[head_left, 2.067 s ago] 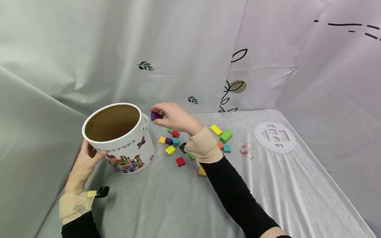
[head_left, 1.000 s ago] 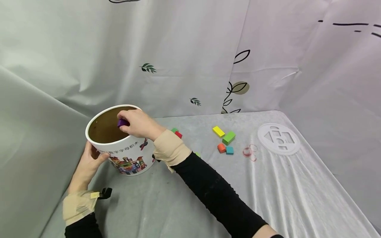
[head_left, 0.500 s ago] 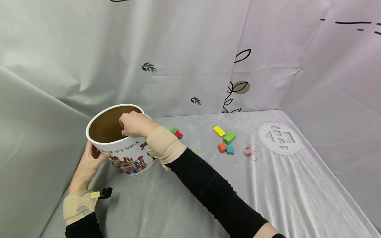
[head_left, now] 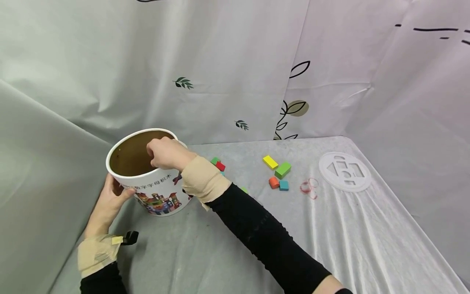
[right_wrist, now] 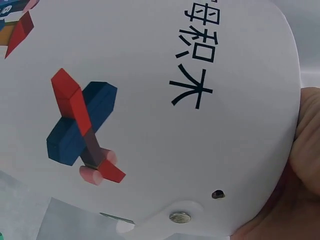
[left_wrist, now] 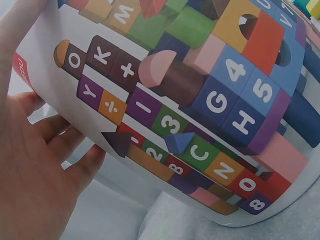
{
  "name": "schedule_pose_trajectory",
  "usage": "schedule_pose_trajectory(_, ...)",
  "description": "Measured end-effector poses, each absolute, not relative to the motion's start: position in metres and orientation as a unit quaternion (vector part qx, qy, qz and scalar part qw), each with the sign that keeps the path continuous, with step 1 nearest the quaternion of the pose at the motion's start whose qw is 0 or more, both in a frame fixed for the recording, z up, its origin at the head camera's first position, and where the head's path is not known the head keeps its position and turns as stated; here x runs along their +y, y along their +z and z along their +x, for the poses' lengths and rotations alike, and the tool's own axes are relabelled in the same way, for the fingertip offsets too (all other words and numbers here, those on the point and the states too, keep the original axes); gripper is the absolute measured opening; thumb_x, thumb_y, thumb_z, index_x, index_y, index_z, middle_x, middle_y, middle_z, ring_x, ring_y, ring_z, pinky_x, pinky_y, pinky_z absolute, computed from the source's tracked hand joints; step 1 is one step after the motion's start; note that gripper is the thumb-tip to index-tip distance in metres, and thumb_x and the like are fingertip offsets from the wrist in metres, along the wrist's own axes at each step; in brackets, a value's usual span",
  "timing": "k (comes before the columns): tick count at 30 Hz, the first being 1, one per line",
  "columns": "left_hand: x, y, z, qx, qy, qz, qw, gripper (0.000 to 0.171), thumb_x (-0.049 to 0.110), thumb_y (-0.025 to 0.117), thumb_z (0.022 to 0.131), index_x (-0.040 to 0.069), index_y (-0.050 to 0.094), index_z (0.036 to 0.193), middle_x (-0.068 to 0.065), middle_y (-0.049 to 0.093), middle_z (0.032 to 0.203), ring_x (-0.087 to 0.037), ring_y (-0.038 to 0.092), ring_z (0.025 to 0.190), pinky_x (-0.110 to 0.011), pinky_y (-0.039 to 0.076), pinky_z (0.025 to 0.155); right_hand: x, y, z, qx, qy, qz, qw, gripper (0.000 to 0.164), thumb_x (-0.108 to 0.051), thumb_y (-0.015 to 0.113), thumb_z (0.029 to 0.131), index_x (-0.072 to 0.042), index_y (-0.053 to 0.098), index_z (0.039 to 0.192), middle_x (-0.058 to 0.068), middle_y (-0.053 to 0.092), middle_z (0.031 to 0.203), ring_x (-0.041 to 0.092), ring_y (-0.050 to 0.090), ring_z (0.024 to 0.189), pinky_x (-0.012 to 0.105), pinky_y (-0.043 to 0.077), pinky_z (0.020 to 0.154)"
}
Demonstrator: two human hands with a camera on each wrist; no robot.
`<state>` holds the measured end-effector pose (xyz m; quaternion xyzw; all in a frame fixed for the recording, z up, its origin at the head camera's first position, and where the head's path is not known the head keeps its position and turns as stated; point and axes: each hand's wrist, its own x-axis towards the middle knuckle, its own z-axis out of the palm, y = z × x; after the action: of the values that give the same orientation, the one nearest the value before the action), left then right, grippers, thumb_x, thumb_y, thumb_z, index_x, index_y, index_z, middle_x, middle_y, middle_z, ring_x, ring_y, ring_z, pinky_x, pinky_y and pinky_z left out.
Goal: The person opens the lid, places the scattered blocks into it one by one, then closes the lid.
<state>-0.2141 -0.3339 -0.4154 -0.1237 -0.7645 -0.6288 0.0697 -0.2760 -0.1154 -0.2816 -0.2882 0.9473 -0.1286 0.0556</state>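
Observation:
A white bucket (head_left: pixel 145 179) printed with colourful blocks stands at the left, mouth tilted toward me. Its side is grasped by my left hand (head_left: pixel 107 204), thumb at the front and fingers passing behind. In the left wrist view those fingers (left_wrist: pixel 75 150) lie against the bucket's printed wall (left_wrist: pixel 210 100). My right hand (head_left: pixel 167 153) reaches over the near right rim, fingertips down inside the bucket and hidden by the wall. The right wrist view shows mostly the bucket's outside (right_wrist: pixel 150 115), with part of the hand (right_wrist: pixel 306 145) at the right edge; I cannot tell whether it holds a block.
Right of the bucket lie a green block (head_left: pixel 215 161) and a red block (head_left: pixel 220 166), others partly behind the right forearm. Farther right are yellow (head_left: pixel 270 162), green (head_left: pixel 283 170), orange (head_left: pixel 273 182) and teal (head_left: pixel 284 185) blocks, and a white lid (head_left: pixel 345 171) with shaped holes.
My right hand has carried a purple block from right of the bucket to over the rim and down inside, where the block drops out of sight. The left hand keeps its grasp on the bucket.

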Motion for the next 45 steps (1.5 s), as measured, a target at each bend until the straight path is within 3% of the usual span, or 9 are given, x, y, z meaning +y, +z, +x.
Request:
schedule_pose_trajectory(6,-0.334,-0.416,-0.216,-0.76,-0.633,-0.126,0.068,0.086,0.001,0.066,0.091,0.027,0.017,0.156,-0.014,0.03,0.142,-0.019,0.038,0.119,-0.017,0.04,0.086,-0.109,-0.285,-0.276,0.936,-0.169,-0.305,0.047,0.025,-0.028,0.064,0.095,-0.021,0.063,0.119,-0.007,0.061,0.107,0.009,0.055,0.099,0.022,0.043,0.081)
schedule_pose_trajectory(13,-0.337,-0.414,-0.217,-0.761,-0.631,-0.131,0.073,0.085,0.0,0.064,0.091,0.027,0.017,0.156,-0.015,0.029,0.142,-0.02,0.036,0.119,-0.017,0.039,0.086,-0.086,-0.29,-0.275,0.876,-0.29,-0.384,-0.028,0.029,-0.019,0.065,0.094,-0.014,0.063,0.123,-0.003,0.062,0.118,0.006,0.054,0.107,0.014,0.036,0.089)
schedule_pose_trajectory(22,-0.337,-0.414,-0.215,-0.754,-0.638,-0.133,0.079,0.085,-0.002,0.065,0.09,0.026,0.019,0.156,-0.015,0.03,0.139,-0.021,0.036,0.118,-0.019,0.038,0.085,-0.01,-0.295,-0.264,0.825,-0.408,-0.379,-0.1,0.028,-0.011,0.066,0.093,-0.005,0.064,0.121,0.006,0.064,0.12,0.016,0.057,0.106,0.02,0.04,0.092)
schedule_pose_trajectory(28,-0.34,-0.415,-0.213,-0.759,-0.633,-0.129,0.083,0.086,0.001,0.067,0.09,0.025,0.019,0.156,-0.014,0.029,0.14,-0.021,0.035,0.119,-0.019,0.037,0.086,0.062,-0.324,-0.266,0.824,-0.444,-0.324,-0.139,0.026,-0.006,0.066,0.092,-0.002,0.065,0.118,0.01,0.065,0.116,0.02,0.061,0.101,0.035,0.046,0.088)
schedule_pose_trajectory(33,-0.342,-0.414,-0.21,-0.761,-0.629,-0.13,0.083,0.088,0.0,0.068,0.089,0.026,0.018,0.156,-0.015,0.028,0.143,-0.022,0.034,0.12,-0.019,0.037,0.086,0.121,-0.352,-0.27,0.845,-0.447,-0.252,-0.147,0.026,-0.007,0.068,0.091,-0.003,0.065,0.117,0.011,0.066,0.113,0.023,0.064,0.097,0.039,0.05,0.084)
schedule_pose_trajectory(45,-0.33,-0.416,-0.211,-0.76,-0.63,-0.14,0.076,0.086,0.003,0.069,0.089,0.024,0.018,0.156,-0.018,0.027,0.143,-0.023,0.034,0.121,-0.019,0.037,0.087,0.251,-0.398,-0.254,0.907,-0.412,-0.028,-0.085,0.036,-0.013,0.065,0.094,-0.003,0.057,0.127,0.02,0.062,0.119,0.038,0.059,0.107,0.05,0.048,0.085)
